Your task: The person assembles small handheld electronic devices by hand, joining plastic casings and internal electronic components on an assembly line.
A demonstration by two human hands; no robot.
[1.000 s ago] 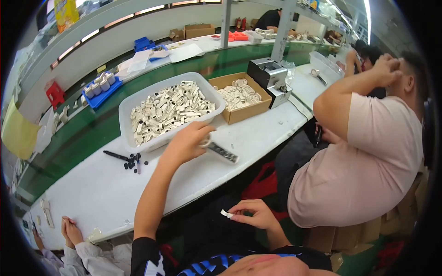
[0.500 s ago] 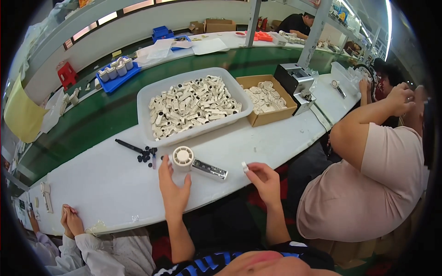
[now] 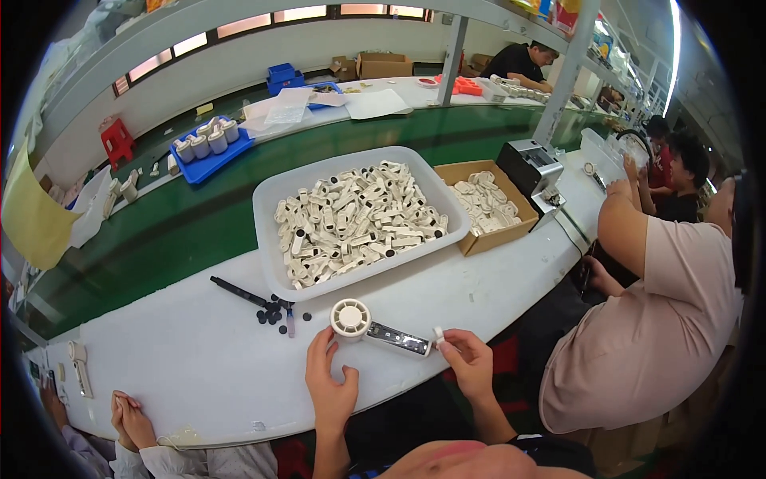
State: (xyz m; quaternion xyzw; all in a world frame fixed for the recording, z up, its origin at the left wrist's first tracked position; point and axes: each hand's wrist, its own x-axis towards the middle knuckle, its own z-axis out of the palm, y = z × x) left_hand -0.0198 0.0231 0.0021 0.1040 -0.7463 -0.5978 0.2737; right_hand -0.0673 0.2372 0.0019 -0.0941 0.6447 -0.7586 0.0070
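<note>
A white handheld fan (image 3: 351, 318) lies on the white table, its round grille up and its handle (image 3: 400, 338) opened to show a dark circuit strip. My left hand (image 3: 331, 387) rests beside the fan's head, fingertips at its edge, thumb spread apart; it is open. Between thumb and fingertips, my right hand (image 3: 472, 363) pinches a small white plastic piece (image 3: 439, 336) close to the handle's free end. Whether that piece touches the handle, I cannot tell.
Beyond the fan stands a clear bin (image 3: 267, 231) full of white parts, beside a cardboard box (image 3: 499, 234) of pale pieces and a black-and-silver machine (image 3: 531, 172). Small black caps (image 3: 274, 311) and a black pen-like tool (image 3: 237, 290) lie left. People sit on both sides.
The view has shifted, so the table sits lower in the picture. My right hand has brought the small white piece closer to the handle's end. My left hand remains by the fan's head.
</note>
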